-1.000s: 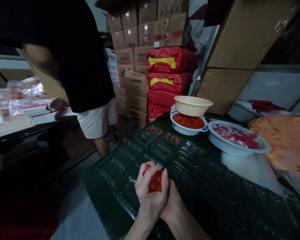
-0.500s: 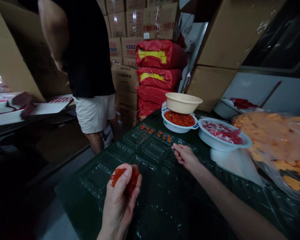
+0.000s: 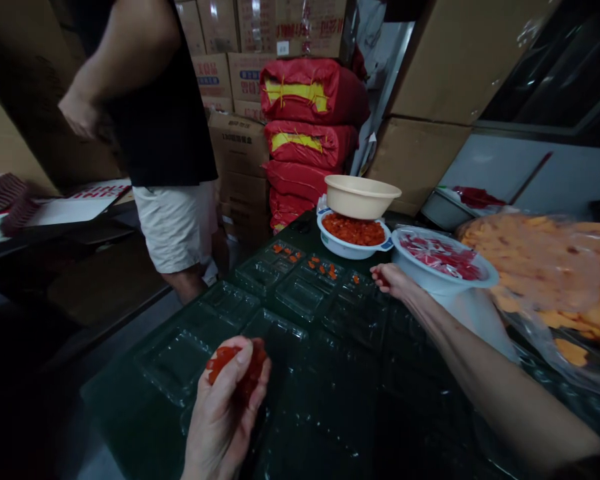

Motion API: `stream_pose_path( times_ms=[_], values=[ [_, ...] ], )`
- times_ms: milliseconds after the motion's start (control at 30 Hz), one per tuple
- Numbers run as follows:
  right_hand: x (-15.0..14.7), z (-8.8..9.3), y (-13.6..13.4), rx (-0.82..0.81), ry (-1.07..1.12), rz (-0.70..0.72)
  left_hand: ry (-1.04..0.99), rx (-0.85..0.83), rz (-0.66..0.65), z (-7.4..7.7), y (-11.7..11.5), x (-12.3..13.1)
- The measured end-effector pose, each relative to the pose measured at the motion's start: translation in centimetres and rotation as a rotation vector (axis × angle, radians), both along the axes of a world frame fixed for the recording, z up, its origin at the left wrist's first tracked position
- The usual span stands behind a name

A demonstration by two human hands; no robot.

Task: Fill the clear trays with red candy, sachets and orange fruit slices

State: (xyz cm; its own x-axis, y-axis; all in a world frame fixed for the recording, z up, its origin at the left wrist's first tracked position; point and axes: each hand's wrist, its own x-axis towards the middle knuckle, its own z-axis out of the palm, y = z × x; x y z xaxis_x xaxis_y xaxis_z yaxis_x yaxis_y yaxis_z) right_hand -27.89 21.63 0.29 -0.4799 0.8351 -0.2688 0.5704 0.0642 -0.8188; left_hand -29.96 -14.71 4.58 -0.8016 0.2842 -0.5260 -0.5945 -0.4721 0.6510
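Note:
My left hand (image 3: 225,413) is cupped shut around a handful of small red-orange pieces (image 3: 233,363), held low over the near edge of the dark table. My right hand (image 3: 393,280) reaches far out, fingers curled, above a clear plastic compartment tray (image 3: 300,297). A far tray compartment (image 3: 355,280) beside that hand holds a few red pieces; whether the fingers still hold any is hidden. Two more far compartments (image 3: 323,269) also contain a few red pieces. Near trays (image 3: 180,357) lie bare.
A white bowl of red pieces (image 3: 353,233) has a beige bowl (image 3: 361,195) stacked over it. A white bowl of red packets (image 3: 443,261) and a bag of orange slices (image 3: 550,267) stand right. Another person in black shirt (image 3: 165,127) stands left by stacked boxes and red sacks.
My hands have separated: the right hand left the left one and reached out to the far trays, then further toward the bowls. The left hand kept its handful. The other person shifted left.

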Motion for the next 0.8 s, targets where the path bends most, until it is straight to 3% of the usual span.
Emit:
stream_pose_path(
  times_ms=[133,367,533,800],
  values=[
    [1.1,0.6,-0.5,0.01,0.016,0.096,-0.041,-0.002,-0.014,-0.1,0.2,0.3],
    [-0.5,-0.1,-1.5,0.119,-0.054,0.18,-0.077,-0.043,0.002,0.0,0.7,0.5],
    [-0.5,0.1,-0.5,0.149,-0.189,0.138,-0.031,-0.038,-0.023,0.2,0.8,0.9],
    [0.0,-1.0,1.4,0.324,-0.377,0.278,-0.071,-0.033,-0.029,-0.2,1.4,1.3]
  ],
)
